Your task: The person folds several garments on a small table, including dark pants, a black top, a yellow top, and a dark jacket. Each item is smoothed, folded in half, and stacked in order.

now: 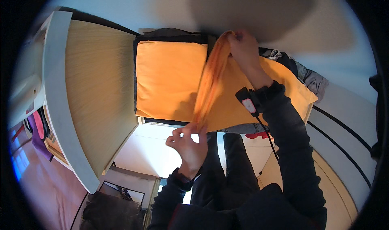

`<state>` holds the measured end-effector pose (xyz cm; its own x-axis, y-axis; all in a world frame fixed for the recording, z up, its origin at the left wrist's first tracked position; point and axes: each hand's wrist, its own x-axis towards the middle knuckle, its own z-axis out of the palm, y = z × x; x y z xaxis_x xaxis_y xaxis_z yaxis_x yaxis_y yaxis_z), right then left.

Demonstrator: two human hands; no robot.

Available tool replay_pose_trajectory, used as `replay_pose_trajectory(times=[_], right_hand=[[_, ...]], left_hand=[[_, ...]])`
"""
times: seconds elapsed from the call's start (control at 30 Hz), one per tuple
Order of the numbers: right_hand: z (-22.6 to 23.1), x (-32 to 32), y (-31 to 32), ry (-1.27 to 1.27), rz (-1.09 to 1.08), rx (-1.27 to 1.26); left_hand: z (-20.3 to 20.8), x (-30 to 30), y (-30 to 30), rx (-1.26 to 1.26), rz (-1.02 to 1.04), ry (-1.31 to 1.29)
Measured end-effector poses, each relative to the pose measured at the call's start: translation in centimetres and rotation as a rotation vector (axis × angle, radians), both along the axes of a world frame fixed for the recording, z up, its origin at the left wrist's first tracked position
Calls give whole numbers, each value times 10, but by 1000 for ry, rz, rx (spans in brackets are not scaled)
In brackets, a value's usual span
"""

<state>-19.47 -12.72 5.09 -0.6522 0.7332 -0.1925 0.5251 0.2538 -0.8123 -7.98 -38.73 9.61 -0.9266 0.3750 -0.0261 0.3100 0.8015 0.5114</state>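
A large orange cloth (172,77) lies spread over a dark fabric layer (174,36). Its middle is lifted into a standing fold, with a darker orange-red band running between my two hands. My left hand (191,145) pinches the near end of this fold between thumb and finger, its other fingers curled apart. At the far end, close to the wall, my right hand (245,52) is closed on the cloth's edge. The rest of the cloth slopes off to the right beneath my right forearm. Whether it is a garment or a plain sheet I cannot tell.
A wooden panel with a white edge (56,88) stands at the left. Grey and black fabrics (312,78) are bunched at the right, against the wall. Something red (257,135) lies below the cloth. A wrist-worn device (246,101) trails a cable along my right arm.
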Motion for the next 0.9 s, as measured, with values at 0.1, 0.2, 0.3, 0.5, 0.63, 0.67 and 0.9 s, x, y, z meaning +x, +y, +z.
replay_pose_trajectory(times=[0.1,0.2,0.3,0.5,0.63,0.67,0.9], right_hand=[[-2,-8,-15,105,-8,-74],[-20,-26,-38,199,-29,-181],[-41,-32,-57,228,106,-272],[-36,48,-83,535,306,-81],[-31,154,-61,446,339,273],[-33,183,-49,354,342,337],[-71,344,101,-148,160,759]], left_hand=[[-6,-2,-15,-72,113,-6],[-24,-9,-28,-111,163,38],[-55,-20,-31,-118,180,135],[-69,-17,-29,-186,180,339],[-76,-16,-7,-137,-252,279],[-81,-21,-3,-227,-380,234],[-95,-34,13,-453,-205,175]])
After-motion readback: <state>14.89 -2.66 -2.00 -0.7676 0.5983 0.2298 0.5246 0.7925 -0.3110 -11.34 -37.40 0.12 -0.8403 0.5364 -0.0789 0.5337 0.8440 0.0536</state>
